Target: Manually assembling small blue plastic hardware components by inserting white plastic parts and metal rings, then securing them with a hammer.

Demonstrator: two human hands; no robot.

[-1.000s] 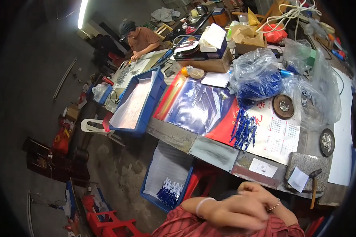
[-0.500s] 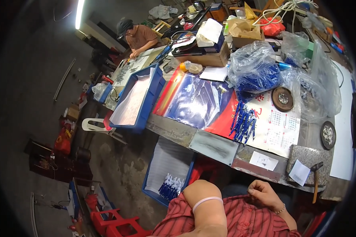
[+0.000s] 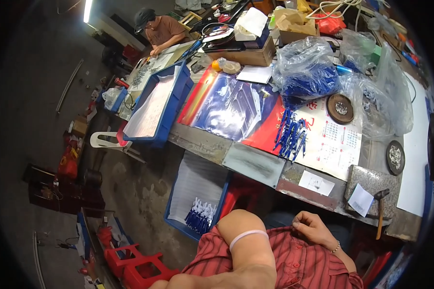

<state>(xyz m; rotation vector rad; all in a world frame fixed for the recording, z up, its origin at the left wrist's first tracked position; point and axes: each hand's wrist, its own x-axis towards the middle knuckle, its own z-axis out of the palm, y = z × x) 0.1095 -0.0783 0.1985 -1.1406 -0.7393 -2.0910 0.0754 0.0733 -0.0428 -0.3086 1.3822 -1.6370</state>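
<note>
- Head view: the left arm, with a pale band (image 3: 247,235) round it, folds back toward the lower edge, where the left hand (image 3: 197,282) is cut off; whether it is wide or narrow, or holds anything, I cannot tell.
- The right hand (image 3: 316,229), with a beaded bracelet (image 3: 336,246) at its wrist, is before the red striped shirt (image 3: 301,257); its fingers are curled in narrow, thumb close against them, and nothing shows in them.
- Nearest the right hand, a white card (image 3: 316,183) with a dark sketch lies flat by the near edge of the tabletop (image 3: 200,143), apart from the fingers.
- To the card's right, a stone slab (image 3: 383,180) carries a white slip (image 3: 360,200) and a hammer (image 3: 380,219), both reaching past its near edge.
- Beyond the card, slim blue pieces (image 3: 290,137) lie bunched on a red and white sheet (image 3: 332,161), just below a clear bag (image 3: 306,72) with blue contents.
- Two dark dishes, a brown one (image 3: 331,111) and a blackish one (image 3: 396,171), hold small silvery bits.
- Left of the shirt, a lower tray (image 3: 182,228), blue and lined in white, holds a cluster of blue and white pieces (image 3: 200,216) at its near end.
- Another lined blue tray (image 3: 175,108) is at the tabletop's left side; past it, a co-worker (image 3: 164,31) bends over small dark pieces.
</note>
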